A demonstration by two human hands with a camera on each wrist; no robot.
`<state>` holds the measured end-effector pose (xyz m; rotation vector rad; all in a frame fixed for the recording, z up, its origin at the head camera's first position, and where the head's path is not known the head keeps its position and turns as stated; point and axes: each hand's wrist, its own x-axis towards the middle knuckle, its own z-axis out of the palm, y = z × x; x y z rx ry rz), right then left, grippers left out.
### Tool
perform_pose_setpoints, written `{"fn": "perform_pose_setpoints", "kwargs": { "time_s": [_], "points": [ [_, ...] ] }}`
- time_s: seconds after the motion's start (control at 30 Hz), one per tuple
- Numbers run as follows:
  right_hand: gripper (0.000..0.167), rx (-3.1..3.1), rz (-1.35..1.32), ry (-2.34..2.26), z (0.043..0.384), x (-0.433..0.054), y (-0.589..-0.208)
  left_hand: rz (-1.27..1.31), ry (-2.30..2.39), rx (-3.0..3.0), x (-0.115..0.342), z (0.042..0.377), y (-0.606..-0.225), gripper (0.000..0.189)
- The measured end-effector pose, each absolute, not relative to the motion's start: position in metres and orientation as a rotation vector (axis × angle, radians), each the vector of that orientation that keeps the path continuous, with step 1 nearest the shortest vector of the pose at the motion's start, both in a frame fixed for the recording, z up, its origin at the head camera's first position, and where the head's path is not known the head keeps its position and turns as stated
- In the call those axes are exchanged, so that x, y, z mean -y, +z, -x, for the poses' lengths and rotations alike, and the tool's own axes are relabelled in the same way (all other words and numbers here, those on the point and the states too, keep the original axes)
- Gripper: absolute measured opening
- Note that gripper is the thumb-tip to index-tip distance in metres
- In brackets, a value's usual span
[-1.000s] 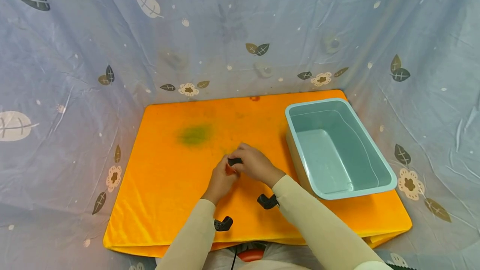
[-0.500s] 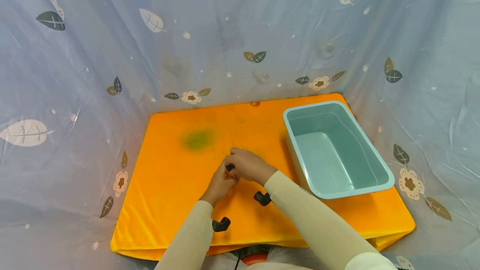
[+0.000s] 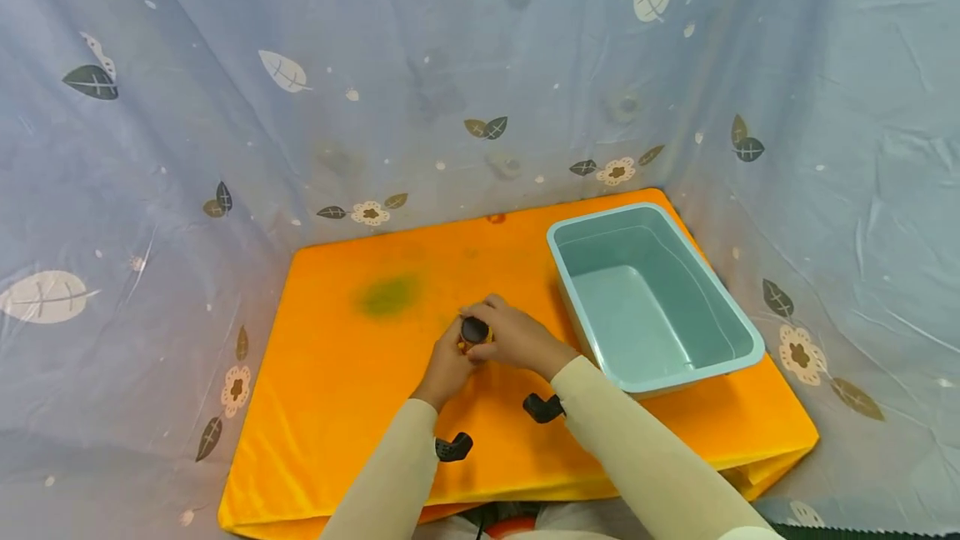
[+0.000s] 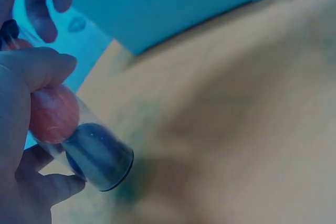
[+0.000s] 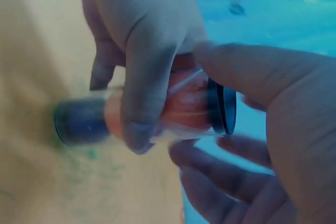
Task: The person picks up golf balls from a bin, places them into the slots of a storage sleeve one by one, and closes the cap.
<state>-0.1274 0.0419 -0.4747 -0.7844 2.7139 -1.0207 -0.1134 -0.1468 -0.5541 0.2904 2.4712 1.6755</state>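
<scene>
A clear tube (image 4: 73,109) with reddish-orange balls (image 4: 54,115) inside is between both hands. One end has a black cap (image 5: 223,107); a dark piece (image 5: 81,121) fills the other end. My left hand (image 3: 444,369) grips the tube round its middle, thumb across it in the right wrist view. At the black-capped end, my right hand (image 3: 517,338) pinches the tube, thumb on one side and fingers on the other. From the head view a dark round end (image 3: 475,329) faces up, and the hands hide most of the tube.
A pale blue-green bin (image 3: 626,298) stands to the right on the orange cloth-covered table (image 3: 337,407). Leaf-patterned curtains (image 3: 420,107) enclose the back and sides. Black wrist camera mounts (image 3: 453,447) stick out below the forearms.
The tube has turned between the hands: its dark end, partly covered half a second ago, now faces up in full. Both hands stay together. The head view has shifted slightly.
</scene>
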Motion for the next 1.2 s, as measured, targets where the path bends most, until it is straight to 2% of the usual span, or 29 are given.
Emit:
{"fn": "perform_pose_setpoints", "kwargs": {
  "time_s": [0.13,0.27,0.4,0.5,0.7,0.87,1.0,1.1,1.2],
  "points": [
    [0.070,-2.716,0.546,-1.321,0.115,-0.051,-0.488,-0.300,1.679,-2.525,0.140,0.120,-0.556,0.048],
    [0.066,-2.586,0.329,-1.609,0.097,-0.053,-0.519,-0.233,1.698,-2.527,0.142,0.123,-0.569,0.047],
    [0.069,-2.486,0.184,-1.661,0.086,-0.056,-0.548,-0.156,1.795,-2.371,0.147,0.127,-0.581,0.045],
    [0.071,-2.434,0.109,-1.708,0.087,-0.058,-0.559,-0.147,1.832,-2.270,0.149,0.130,-0.585,0.050],
    [0.072,-2.244,0.003,-1.878,0.104,-0.056,-0.553,-0.133,1.843,-2.221,0.150,0.129,-0.585,0.079],
    [0.078,-2.101,-0.084,-1.970,0.124,-0.044,-0.540,-0.036,1.970,-2.163,0.147,0.131,-0.573,0.073],
    [0.060,-2.094,-0.133,-1.977,0.135,-0.034,-0.537,-0.006,1.967,-2.187,0.142,0.132,-0.569,0.074],
    [0.041,-2.100,-0.169,-1.995,0.139,-0.029,-0.537,-0.003,1.962,-2.183,0.138,0.133,-0.566,0.068],
    [0.032,-2.097,-0.181,-2.027,0.141,-0.027,-0.535,0.020,1.977,-2.171,0.136,0.134,-0.560,0.063]
  ]
}}
